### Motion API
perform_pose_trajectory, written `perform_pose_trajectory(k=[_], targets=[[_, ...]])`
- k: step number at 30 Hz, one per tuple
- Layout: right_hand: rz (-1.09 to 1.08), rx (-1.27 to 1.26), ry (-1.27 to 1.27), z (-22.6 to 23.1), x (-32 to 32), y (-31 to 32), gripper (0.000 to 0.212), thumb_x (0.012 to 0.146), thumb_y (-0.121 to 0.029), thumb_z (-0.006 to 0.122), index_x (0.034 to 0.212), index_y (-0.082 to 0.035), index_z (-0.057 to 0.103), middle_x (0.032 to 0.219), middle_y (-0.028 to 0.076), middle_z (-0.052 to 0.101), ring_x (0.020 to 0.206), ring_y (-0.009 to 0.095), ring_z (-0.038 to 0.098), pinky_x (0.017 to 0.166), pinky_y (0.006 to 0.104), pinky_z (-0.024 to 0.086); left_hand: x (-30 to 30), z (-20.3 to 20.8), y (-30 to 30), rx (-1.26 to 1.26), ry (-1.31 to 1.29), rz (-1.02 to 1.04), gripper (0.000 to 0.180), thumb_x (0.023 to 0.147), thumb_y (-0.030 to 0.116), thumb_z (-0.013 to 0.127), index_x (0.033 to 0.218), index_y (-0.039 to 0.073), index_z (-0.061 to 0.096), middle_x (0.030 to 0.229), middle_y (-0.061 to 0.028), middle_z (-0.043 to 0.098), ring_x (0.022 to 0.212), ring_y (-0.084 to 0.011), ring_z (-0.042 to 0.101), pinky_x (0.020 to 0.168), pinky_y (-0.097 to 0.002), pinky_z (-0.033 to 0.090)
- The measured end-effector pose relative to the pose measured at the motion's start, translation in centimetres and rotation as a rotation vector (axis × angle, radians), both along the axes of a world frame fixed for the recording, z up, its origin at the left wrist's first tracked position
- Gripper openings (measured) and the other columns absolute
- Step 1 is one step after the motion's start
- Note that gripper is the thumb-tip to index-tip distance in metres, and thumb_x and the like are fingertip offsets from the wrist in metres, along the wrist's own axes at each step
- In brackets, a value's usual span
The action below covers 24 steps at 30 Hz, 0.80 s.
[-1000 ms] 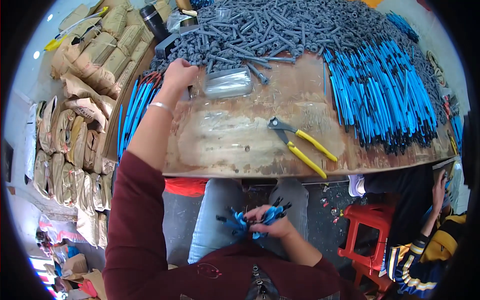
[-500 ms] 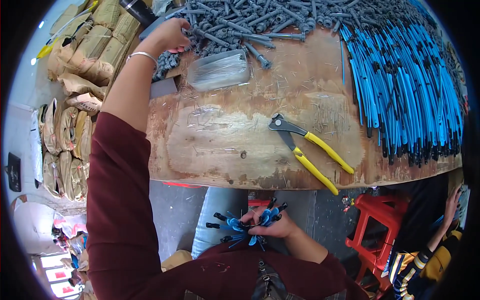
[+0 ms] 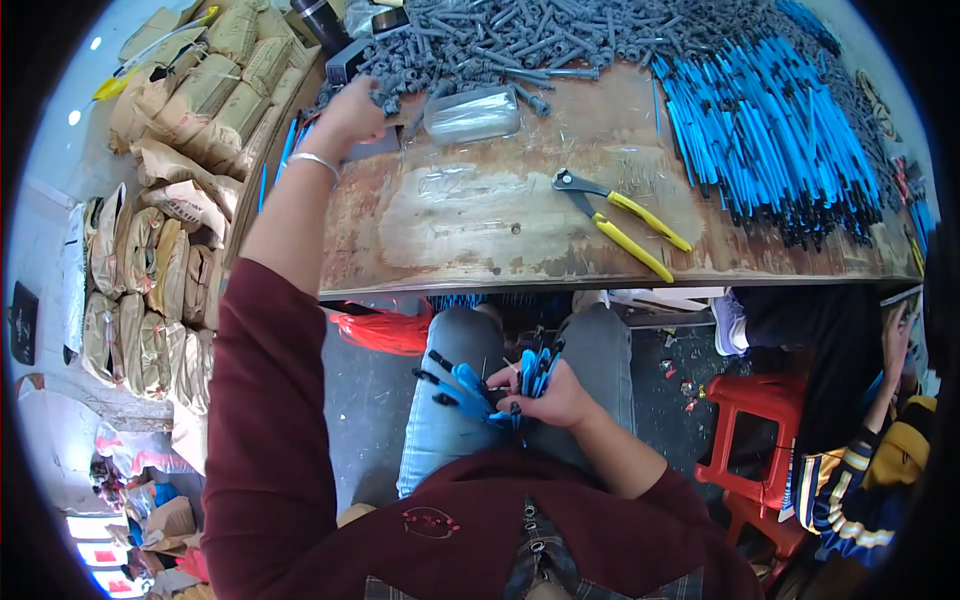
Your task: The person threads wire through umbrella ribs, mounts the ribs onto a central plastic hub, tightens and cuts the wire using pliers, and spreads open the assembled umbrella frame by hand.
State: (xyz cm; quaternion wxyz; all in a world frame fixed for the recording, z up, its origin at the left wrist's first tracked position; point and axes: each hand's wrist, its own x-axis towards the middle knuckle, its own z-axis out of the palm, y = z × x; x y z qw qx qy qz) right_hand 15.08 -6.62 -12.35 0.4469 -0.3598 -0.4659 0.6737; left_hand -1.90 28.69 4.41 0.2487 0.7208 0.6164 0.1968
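Head camera, looking down past maroon sleeves at a worn wooden table. The right hand is closed around a fanned cluster of blue strips with black tips, held above the person's lap, in front of the table's near edge. The left hand reaches to the table's far left corner, fingers curled beside a pile of grey fittings that runs along the far edge; whether it grips one cannot be told. Just right of this hand sits a clear tray of thin, shiny pins. Yellow-handled pliers lie with jaws toward the far side and handles toward the near edge. A thick heap of blue lengths covers the table's right end. Brown paper sacks are stacked beyond the left edge; a red stool stands below the near right corner.
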Motion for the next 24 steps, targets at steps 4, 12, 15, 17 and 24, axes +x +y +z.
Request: perform_pose_trajectory(k=[4, 12, 15, 17, 24], targets=[[-0.01, 0.172, -0.066, 0.6, -1.0, -1.3, 0.028, 0.07, -0.013, 0.074, 0.096, -0.004, 0.065, 0.083, 0.004, 0.065, 0.074, 0.009, 0.058, 0.073, 0.0246, 0.046, 0.7, -1.9, 0.2, 0.396, 0.266, -0.207, 0.037, 0.073, 0.01, 0.06, 0.108, 0.001, 0.055, 0.077, -0.0126, 0.062, 0.073, -0.0222, 0.061, 0.067, -0.0335, 0.048], [0.072, 0.136, -0.072, 0.2, -0.1, -0.1, 0.025, 0.07, -0.013, 0.074, 0.09, -0.004, 0.063, 0.088, 0.006, 0.066, 0.079, 0.012, 0.06, 0.075, 0.0268, 0.046, 4.2, -1.5, 2.2, 0.265, 0.336, -0.134, 0.035, 0.068, 0.023, 0.066, 0.095, 0.001, 0.063, 0.087, -0.0164, 0.064, 0.083, -0.029, 0.061, 0.074, -0.035, 0.047], [0.1, 0.129, -0.046, -0.3, 0.6, 1.0, 0.02, 0.067, -0.009, 0.075, 0.077, -0.002, 0.059, 0.095, 0.01, 0.066, 0.082, 0.013, 0.06, 0.074, 0.0276, 0.047, 5.0, -1.7, 4.3, 0.208, 0.381, -0.191, 0.039, 0.066, 0.021, 0.071, 0.097, -0.001, 0.061, 0.08, -0.0114, 0.063, 0.074, -0.0214, 0.06, 0.067, -0.0322, 0.045], [0.101, 0.113, 0.014, -0.9, 1.0, 1.5, 0.026, 0.07, -0.013, 0.074, 0.091, -0.004, 0.063, 0.093, 0.007, 0.066, 0.085, 0.012, 0.06, 0.078, 0.027, 0.046, 5.7, -1.2, 4.7, 0.019, 0.331, -0.2, 0.04, 0.065, 0.018, 0.072, 0.097, -0.002, 0.06, 0.077, -0.0087, 0.062, 0.071, -0.0177, 0.057, 0.062, -0.0299, 0.045], [0.131, 0.06, 0.11, -1.9, 1.6, 2.4, 0.03, 0.072, -0.012, 0.073, 0.099, -0.004, 0.064, 0.095, 0.005, 0.065, 0.086, 0.012, 0.06, 0.08, 0.0261, 0.046, 5.7, -2.8, 8.7, -0.021, 0.264, -0.303, 0.036, 0.063, 0.022, 0.072, 0.083, -0.005, 0.059, 0.07, -0.0068, 0.059, 0.059, -0.0155, 0.052, 0.055, -0.0297, 0.044]])
